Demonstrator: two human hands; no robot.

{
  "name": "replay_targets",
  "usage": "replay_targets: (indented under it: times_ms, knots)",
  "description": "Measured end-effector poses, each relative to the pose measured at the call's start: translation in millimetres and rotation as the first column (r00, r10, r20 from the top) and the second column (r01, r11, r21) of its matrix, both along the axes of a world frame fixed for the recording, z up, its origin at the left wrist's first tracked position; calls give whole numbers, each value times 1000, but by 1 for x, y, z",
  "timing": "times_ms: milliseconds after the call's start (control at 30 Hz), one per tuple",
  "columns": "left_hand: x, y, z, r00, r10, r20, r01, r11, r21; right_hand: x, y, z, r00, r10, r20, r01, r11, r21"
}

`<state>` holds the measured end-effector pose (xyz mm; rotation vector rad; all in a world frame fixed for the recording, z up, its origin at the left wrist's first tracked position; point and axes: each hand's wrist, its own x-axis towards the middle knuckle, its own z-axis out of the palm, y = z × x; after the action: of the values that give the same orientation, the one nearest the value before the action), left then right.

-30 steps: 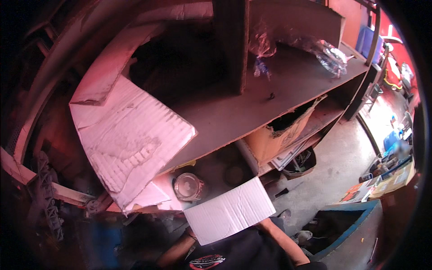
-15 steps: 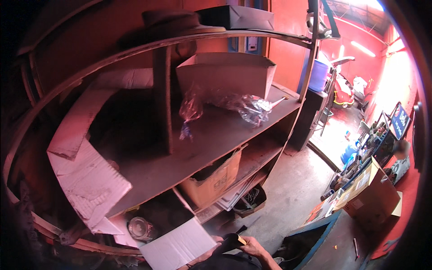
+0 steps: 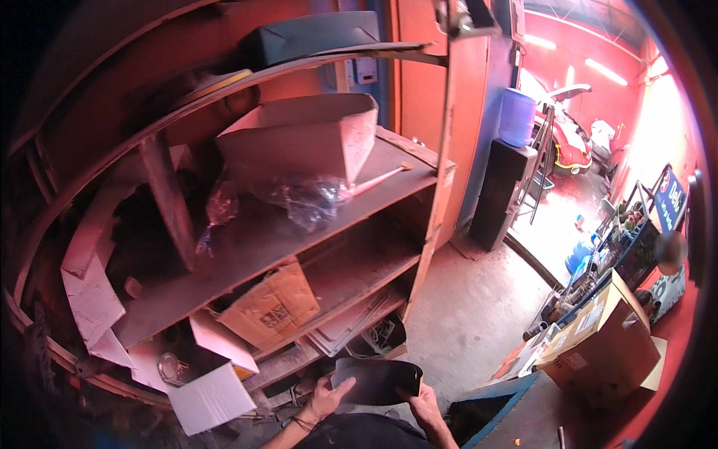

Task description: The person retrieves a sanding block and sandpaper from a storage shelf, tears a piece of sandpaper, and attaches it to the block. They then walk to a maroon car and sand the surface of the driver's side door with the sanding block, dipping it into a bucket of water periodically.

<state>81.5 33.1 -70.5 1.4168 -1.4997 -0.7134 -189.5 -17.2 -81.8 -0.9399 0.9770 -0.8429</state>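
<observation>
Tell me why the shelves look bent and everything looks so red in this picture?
In the head view, the fisheye lens bows the wooden shelf boards toward the rim, and the corners go black. A red-orange cast tints the whole scene. The open doorway area at right is washed out by glare, while the left end of the shelves sits in deep shadow. Both hands, left hand and right hand, hold a dark curved sheet, fairly sharp.

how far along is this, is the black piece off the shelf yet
Done: the curved black sheet is off the wooden shelf unit and in hand. In hand: the left hand grips its lower left edge, the right hand its lower right, in front of the bottom shelves. Left: it has not been set down anywhere; boxes and a plastic bag sit on the shelves.
</observation>
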Motion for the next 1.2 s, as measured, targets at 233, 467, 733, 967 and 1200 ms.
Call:
replay_targets:
  times_ms: [233,467,733,967,1200]
  knots:
    - [-73,-57,10,959,22,-282,115,881,459,-70,-13,4,953,-249,-173,230,965,-123]
    - [-140,-105,57,952,-127,-279,268,784,559,-142,-19,6,876,-481,-38,466,864,-188]
    - [-181,-151,63,896,-328,-300,441,741,506,-180,-17,14,785,-590,-188,556,806,-206]
    - [-199,-221,57,850,-475,-229,500,587,637,-210,-58,24,626,-597,-502,580,786,-212]
    - [-244,-321,31,783,-250,-569,574,642,508,-226,-170,25,662,-684,-307,640,729,-243]
